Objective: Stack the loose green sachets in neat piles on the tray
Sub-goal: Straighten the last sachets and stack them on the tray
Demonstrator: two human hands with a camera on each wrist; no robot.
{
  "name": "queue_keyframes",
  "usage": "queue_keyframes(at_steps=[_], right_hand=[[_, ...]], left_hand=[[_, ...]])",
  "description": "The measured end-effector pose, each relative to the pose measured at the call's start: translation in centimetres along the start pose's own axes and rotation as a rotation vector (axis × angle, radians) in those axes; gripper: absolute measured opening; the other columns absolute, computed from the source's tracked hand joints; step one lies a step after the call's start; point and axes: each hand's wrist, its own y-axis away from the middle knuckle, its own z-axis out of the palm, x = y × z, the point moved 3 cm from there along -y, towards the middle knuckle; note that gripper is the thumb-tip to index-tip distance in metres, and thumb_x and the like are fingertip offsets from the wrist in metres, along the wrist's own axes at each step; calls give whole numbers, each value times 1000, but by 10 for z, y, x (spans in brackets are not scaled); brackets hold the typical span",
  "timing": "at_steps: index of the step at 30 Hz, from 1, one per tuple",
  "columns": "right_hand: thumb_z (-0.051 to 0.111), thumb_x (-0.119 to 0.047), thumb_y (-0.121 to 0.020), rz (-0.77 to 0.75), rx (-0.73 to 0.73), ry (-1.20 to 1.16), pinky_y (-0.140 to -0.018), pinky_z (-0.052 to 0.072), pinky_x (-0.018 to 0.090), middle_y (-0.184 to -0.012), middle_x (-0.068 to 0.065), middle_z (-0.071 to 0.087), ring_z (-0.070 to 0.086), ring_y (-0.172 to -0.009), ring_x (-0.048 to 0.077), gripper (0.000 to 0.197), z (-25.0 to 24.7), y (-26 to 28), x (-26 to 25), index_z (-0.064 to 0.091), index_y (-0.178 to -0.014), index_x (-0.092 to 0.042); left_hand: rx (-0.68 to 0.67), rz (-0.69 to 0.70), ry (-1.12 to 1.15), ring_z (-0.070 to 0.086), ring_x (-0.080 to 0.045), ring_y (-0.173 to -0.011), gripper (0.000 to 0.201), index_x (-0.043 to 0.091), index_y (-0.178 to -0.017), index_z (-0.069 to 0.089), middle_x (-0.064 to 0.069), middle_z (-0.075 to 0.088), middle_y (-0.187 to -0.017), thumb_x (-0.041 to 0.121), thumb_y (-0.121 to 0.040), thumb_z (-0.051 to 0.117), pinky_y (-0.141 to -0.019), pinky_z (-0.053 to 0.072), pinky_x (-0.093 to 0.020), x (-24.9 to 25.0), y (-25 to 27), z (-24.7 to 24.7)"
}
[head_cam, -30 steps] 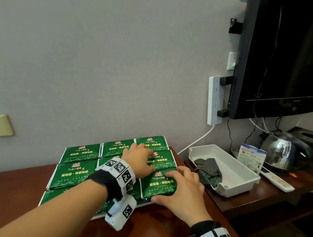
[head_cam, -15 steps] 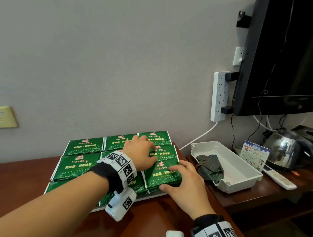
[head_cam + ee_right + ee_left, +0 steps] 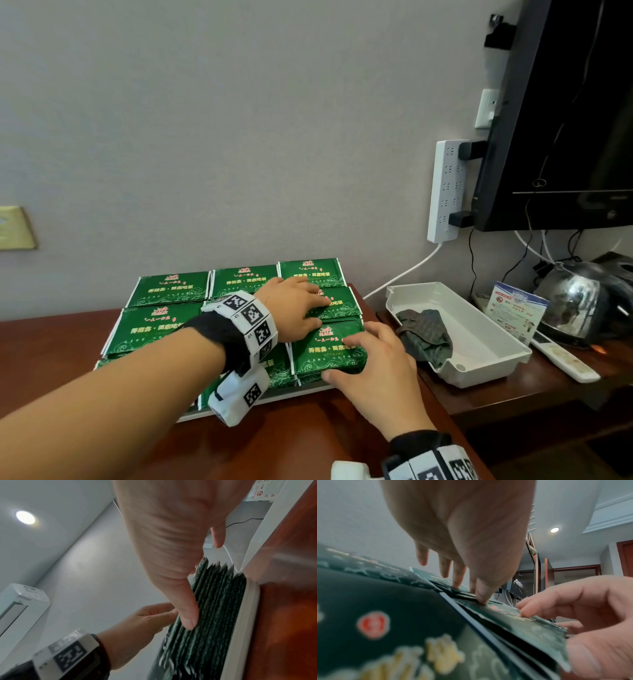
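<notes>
Green sachets lie in a grid of piles on a flat white tray (image 3: 308, 389) on the brown table (image 3: 308, 442). My left hand (image 3: 305, 308) reaches over the tray. Its straight fingers press on the middle right pile (image 3: 342, 303), and its thumb tip (image 3: 482, 601) touches the seam between piles. My right hand (image 3: 342, 358) rests on the front right pile (image 3: 322, 356). Its fingertips (image 3: 522, 613) sit on the top sachet. The right thumb (image 3: 187, 616) pushes against the pile's front edge, just above the tray rim (image 3: 243, 615).
Right of the table stands a white plastic bin (image 3: 479, 373) holding a dark cloth (image 3: 424, 337). Behind it are a printed card (image 3: 517, 308), a steel kettle (image 3: 582, 301) and a remote (image 3: 561, 358). A power strip (image 3: 445, 192) and a TV (image 3: 565, 120) hang on the wall.
Both hands stay on the right-hand piles. The right hand has slid slightly toward the front right corner of its pile, and the head view has drifted.
</notes>
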Motion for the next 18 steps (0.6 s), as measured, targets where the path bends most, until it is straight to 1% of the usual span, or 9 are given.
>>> queue_keyframes(at_steps=[2,5,7,11,18], right_hand=[[77,-63,-70,1,-1,-6,-112,27,36,-139,-20,38,35,-137,3,56,0,0,1,62,-118,-40],[76,-61,-73,-2,-1,-11,-112,27,36,-143,-18,38,34,-139,5,54,0,0,1,61,-120,-40],[76,-57,-76,-7,-1,-27,-113,28,36,-144,-17,38,35,-139,6,52,-1,-1,1,60,-122,-39],[77,-52,-78,-15,4,-44,-115,31,36,-144,-16,39,37,-139,7,51,-1,-1,1,60,-124,-38],[78,-54,-75,-25,-5,-21,-113,31,37,-142,-20,34,38,-136,6,57,-2,1,-2,54,-125,-43]], left_hand=[[-19,-15,12,20,-18,-151,57,40,-152,32,8,28,-162,56,-99,42,-121,21,-47,-2,-2,0],[-25,-30,40,32,-16,-146,56,42,-151,34,9,29,-161,56,-98,45,-116,32,-45,-3,-3,1],[-21,-33,57,35,-16,-144,54,43,-150,35,10,30,-160,55,-98,46,-114,36,-44,-5,-3,0],[-9,-25,79,35,-17,-144,53,42,-148,39,10,34,-158,54,-97,48,-114,35,-46,-6,-2,-1],[98,-17,122,42,-18,-133,48,40,-140,50,9,47,-144,53,-94,53,-109,38,-47,-5,5,-2]])
